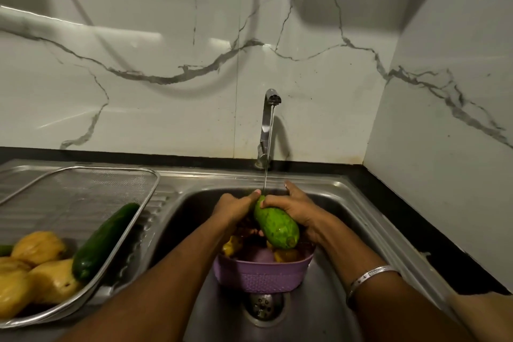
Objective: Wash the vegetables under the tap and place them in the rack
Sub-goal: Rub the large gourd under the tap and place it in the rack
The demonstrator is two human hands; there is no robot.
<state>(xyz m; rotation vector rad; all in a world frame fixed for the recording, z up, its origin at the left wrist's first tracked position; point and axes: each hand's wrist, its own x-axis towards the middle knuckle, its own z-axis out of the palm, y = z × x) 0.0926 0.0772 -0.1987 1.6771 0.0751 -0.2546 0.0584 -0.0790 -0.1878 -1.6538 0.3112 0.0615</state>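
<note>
Directly under the tap (pixel 268 125), both hands grip a green vegetable (pixel 276 226), left hand (pixel 233 207) and right hand (pixel 295 207) with fingers curled round its upper end, over a purple basket (pixel 261 275) in the steel sink (pixel 347 203); left, a wire rack (pixel 83 189) holds a cucumber (pixel 104 239) and yellow produce (pixel 39 247), before marble wall (pixel 166 50)

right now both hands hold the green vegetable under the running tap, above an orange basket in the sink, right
Not quite: the basket is purple, not orange, as the head view shows. The rest holds: left hand and right hand hold the green vegetable under the running tap, in the sink.
</note>
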